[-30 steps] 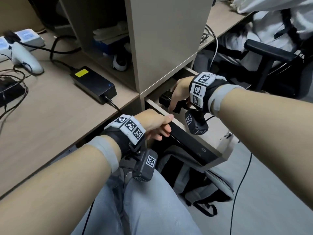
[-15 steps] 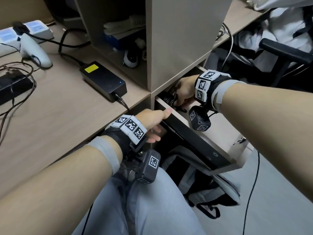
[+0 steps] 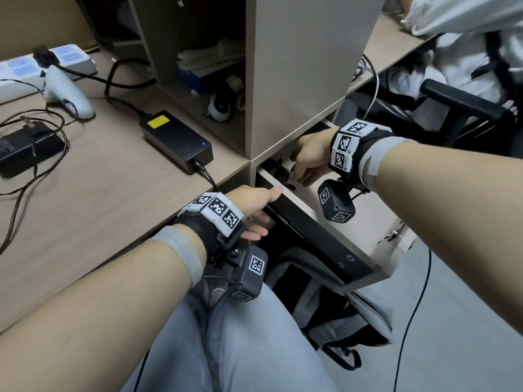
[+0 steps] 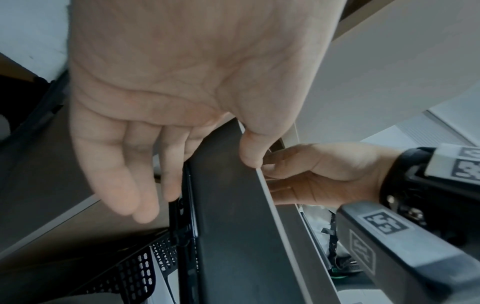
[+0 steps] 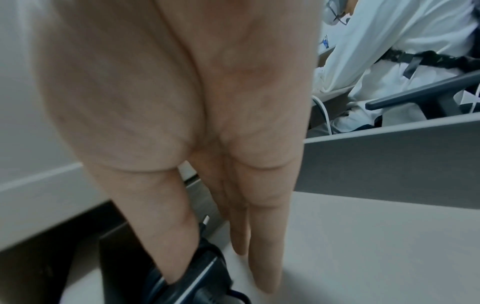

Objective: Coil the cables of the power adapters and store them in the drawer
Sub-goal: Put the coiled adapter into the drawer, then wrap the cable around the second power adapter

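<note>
The drawer (image 3: 356,224) stands pulled out under the desk. My right hand (image 3: 297,171) reaches into its rear left corner, where a black power adapter (image 3: 278,171) lies. In the right wrist view the fingers (image 5: 262,236) are straight on the drawer floor (image 5: 363,236) and the thumb rests on the adapter (image 5: 205,273). My left hand (image 3: 263,210) is at the drawer's dark side wall (image 4: 228,205), thumb on its top edge, fingers (image 4: 124,185) hanging relaxed outside it. A second adapter (image 3: 177,141) lies on the desk, plugged in, its cable uncoiled.
A black device with loose cables (image 3: 25,151), a white controller (image 3: 70,94) and a power strip (image 3: 48,63) lie on the desk's left. A shelf unit (image 3: 297,66) stands above the drawer. A backpack (image 3: 325,306) sits below it. A person in a chair (image 3: 464,103) is at right.
My right hand has carried the black adapter deeper into the drawer's rear corner, and its fingers have straightened. The left hand has stayed at the drawer's side wall.
</note>
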The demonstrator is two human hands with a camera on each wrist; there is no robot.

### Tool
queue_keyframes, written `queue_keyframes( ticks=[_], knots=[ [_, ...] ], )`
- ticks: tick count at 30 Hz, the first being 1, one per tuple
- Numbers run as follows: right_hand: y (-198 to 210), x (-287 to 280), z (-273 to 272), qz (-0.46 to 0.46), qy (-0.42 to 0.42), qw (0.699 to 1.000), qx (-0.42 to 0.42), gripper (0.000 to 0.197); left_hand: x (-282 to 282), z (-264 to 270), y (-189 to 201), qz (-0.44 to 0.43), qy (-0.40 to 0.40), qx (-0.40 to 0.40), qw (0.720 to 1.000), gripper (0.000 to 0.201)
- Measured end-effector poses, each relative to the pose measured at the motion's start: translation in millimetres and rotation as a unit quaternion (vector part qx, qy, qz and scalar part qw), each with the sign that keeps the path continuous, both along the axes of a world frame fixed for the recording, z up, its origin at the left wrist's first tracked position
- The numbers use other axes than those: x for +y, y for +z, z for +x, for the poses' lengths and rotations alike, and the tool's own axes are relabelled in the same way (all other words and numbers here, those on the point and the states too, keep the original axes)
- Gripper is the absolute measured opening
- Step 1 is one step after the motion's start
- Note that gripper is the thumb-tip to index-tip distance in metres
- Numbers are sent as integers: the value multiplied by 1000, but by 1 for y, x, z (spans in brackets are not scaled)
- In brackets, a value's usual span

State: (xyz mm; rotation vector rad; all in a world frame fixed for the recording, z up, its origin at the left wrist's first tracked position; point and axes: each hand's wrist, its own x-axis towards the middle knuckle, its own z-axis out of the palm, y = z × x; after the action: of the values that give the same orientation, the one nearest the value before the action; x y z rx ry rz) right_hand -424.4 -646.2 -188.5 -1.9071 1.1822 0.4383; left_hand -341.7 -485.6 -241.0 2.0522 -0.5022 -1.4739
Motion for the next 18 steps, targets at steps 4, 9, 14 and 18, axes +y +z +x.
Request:
queue_keyframes(
  ticks=[4,9,14,18],
  knots=[
    [32,24,-16,5,10,1000,-26,26,19,-6,18,-23,-48,-4,999,46],
    [79,75,-24,73,45,991,-105,21,82,0,59,-43,-53,-1,998,28],
    [127,147,3,110,156,965,-181,22,161,20,97,-111,55,-36,992,25],
    [141,216,53,91,209,937,-264,11,241,51,130,-172,174,-119,962,28]
  ],
)
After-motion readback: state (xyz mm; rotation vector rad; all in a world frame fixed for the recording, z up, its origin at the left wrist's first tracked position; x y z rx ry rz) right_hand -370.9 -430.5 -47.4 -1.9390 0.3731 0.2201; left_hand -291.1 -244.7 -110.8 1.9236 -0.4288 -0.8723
